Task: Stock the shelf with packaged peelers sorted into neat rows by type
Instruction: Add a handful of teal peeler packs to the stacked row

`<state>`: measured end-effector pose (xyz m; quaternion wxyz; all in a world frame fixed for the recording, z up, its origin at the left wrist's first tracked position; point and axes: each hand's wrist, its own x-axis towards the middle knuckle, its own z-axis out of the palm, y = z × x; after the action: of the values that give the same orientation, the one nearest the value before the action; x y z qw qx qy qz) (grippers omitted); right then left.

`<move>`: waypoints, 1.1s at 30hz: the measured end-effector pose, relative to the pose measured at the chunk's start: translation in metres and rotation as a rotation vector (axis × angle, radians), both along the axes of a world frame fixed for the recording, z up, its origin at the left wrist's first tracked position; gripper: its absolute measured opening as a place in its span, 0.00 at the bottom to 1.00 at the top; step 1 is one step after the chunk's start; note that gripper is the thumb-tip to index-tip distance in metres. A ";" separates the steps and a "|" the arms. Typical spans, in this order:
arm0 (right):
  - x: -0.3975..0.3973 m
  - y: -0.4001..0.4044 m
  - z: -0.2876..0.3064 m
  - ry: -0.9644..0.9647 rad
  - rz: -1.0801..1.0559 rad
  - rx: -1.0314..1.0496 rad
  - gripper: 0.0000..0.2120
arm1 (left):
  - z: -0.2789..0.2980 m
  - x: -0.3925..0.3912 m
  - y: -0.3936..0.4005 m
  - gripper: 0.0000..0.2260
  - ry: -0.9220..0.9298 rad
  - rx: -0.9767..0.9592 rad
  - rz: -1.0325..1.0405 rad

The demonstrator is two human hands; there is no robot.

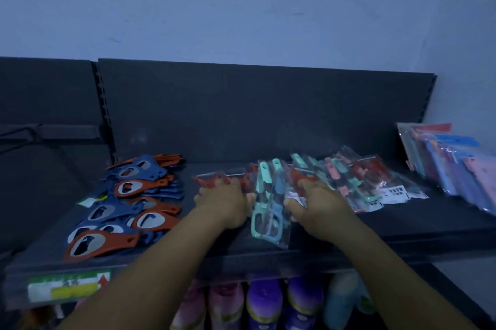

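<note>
Dimly lit, my left hand (224, 202) and right hand (318, 202) curl their fingers onto slippery bagged peelers (268, 206) between them on the shelf (402, 225); I judge neighbouring rows could slide and mix.

A: Dim, heavy blue cast, no clear light source. Wall (241, 7) brightest, shelf (402, 225) nearly black.

B: Blur?

A: Soft throughout, hands (225, 203) smeared, label (69, 286) unreadable. Wide-angle bowing at edges, no glare.
</note>
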<state>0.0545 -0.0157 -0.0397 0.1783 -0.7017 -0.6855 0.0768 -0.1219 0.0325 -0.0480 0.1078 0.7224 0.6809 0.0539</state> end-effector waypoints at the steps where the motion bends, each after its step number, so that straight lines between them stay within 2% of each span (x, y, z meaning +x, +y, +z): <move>1: 0.001 0.006 0.000 0.003 0.003 -0.009 0.28 | -0.003 0.001 0.008 0.29 -0.012 -0.027 -0.004; 4: 0.001 0.019 0.000 0.045 0.025 -0.024 0.31 | -0.003 0.006 0.017 0.25 -0.078 -0.006 -0.057; 7: 0.002 0.028 -0.001 0.119 0.048 -0.037 0.32 | 0.002 0.013 0.011 0.20 -0.215 0.101 -0.073; 11: 0.004 0.037 -0.001 0.258 0.020 -0.040 0.37 | 0.000 0.011 0.016 0.15 -0.475 0.206 0.087; 14: 0.000 0.044 0.002 0.366 -0.007 -0.071 0.34 | 0.004 0.012 0.019 0.30 -0.634 0.143 0.271; 17: -0.005 0.050 0.003 0.406 -0.039 -0.102 0.39 | 0.005 0.011 0.030 0.40 -0.728 0.083 0.370; 21: -0.008 0.053 0.006 0.401 -0.015 -0.073 0.40 | 0.004 0.010 0.040 0.43 -0.851 0.051 0.392; 24: -0.009 0.052 0.008 0.414 0.044 -0.065 0.41 | 0.004 0.014 0.042 0.35 -0.894 -0.001 0.380; 29: -0.011 0.052 0.012 0.417 0.084 -0.058 0.34 | 0.008 0.026 0.036 0.06 -1.054 0.004 0.212; 30: -0.012 0.052 0.011 0.418 0.079 -0.053 0.33 | 0.012 0.030 0.032 0.03 -1.077 0.007 0.166; 33: -0.013 0.054 0.008 0.425 0.050 -0.039 0.38 | 0.018 0.038 0.027 0.06 -1.060 -0.006 0.109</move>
<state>0.0415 0.0383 -0.0319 0.3031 -0.6559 -0.6481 0.2407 -0.0837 0.0590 -0.0297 0.4363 0.5592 0.5698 0.4150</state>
